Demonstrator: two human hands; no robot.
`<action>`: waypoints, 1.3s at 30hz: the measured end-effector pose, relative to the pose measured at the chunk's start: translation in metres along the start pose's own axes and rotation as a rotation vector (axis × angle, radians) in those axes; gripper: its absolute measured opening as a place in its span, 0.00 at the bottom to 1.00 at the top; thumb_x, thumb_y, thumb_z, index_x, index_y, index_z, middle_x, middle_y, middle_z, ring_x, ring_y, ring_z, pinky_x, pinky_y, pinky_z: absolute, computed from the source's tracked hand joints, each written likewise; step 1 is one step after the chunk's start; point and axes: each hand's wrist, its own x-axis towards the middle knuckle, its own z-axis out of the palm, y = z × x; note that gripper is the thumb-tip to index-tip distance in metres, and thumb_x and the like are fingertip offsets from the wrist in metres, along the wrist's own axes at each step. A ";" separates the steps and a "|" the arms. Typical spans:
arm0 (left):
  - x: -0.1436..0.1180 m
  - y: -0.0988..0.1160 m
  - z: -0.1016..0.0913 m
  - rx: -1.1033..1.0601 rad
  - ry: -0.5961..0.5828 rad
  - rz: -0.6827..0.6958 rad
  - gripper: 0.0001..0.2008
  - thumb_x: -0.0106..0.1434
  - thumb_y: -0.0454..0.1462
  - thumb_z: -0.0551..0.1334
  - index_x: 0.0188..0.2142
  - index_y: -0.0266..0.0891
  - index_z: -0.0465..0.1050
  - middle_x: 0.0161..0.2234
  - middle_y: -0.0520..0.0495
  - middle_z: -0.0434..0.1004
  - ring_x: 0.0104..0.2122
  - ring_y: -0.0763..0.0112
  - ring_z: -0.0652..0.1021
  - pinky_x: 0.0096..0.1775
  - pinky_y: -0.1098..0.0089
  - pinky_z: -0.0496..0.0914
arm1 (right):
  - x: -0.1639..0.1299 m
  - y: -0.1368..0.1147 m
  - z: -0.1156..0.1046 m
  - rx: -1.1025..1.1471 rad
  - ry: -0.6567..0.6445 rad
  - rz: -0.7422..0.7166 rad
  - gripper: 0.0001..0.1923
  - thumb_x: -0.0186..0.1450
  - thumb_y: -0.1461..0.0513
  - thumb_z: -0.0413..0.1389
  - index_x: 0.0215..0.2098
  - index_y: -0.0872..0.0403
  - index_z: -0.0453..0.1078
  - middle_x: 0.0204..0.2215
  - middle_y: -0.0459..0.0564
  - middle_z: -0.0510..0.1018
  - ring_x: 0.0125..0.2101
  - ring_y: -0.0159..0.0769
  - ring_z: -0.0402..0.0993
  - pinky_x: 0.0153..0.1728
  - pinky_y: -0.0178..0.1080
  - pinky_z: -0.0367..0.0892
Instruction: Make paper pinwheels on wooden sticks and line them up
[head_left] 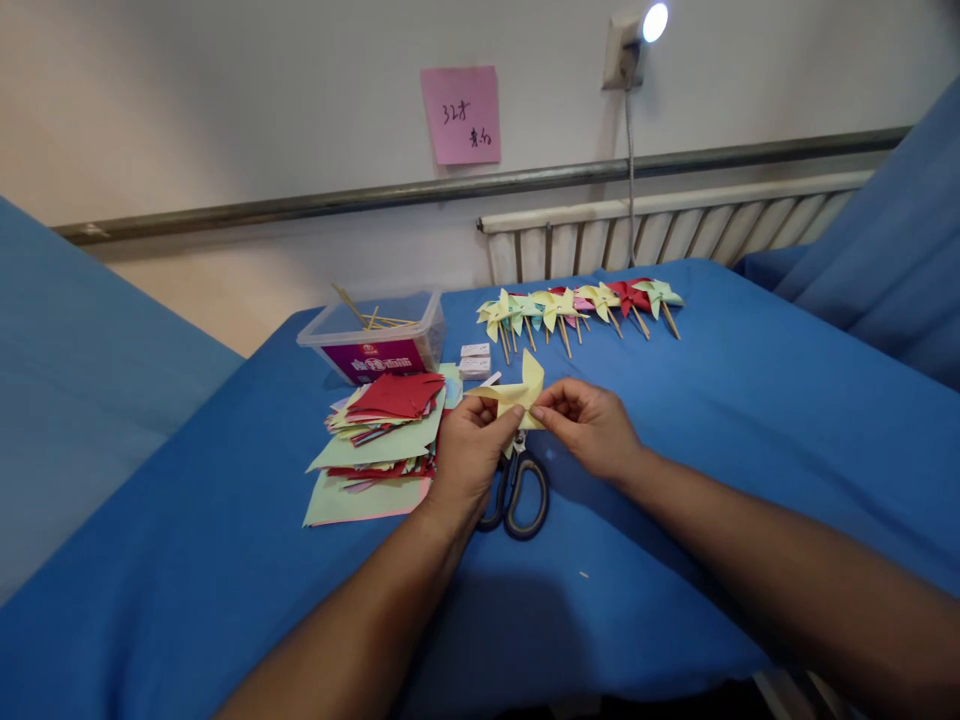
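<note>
Both hands, left hand (469, 450) and right hand (589, 425), are pinching a yellow paper pinwheel (517, 397) between them, seemingly folding, above the scissors (517, 490).

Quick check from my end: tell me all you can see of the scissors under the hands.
The scissors lie flat on the blue cloth, handles toward the person. Two dark loop handles with a lighter inner rim show, and the metal pivot. The blades point away and are hidden beneath the yellow paper and left hand, so open or closed is unclear. The left hand lies over one loop; actual contact is unclear.
</note>
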 end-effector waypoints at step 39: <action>-0.001 0.000 -0.001 0.077 0.007 0.034 0.10 0.45 0.33 0.71 0.29 0.37 0.76 0.25 0.52 0.77 0.28 0.70 0.77 0.33 0.72 0.68 | -0.003 -0.005 0.002 0.001 0.063 -0.025 0.06 0.58 0.59 0.59 0.28 0.54 0.70 0.22 0.43 0.74 0.22 0.28 0.66 0.24 0.33 0.63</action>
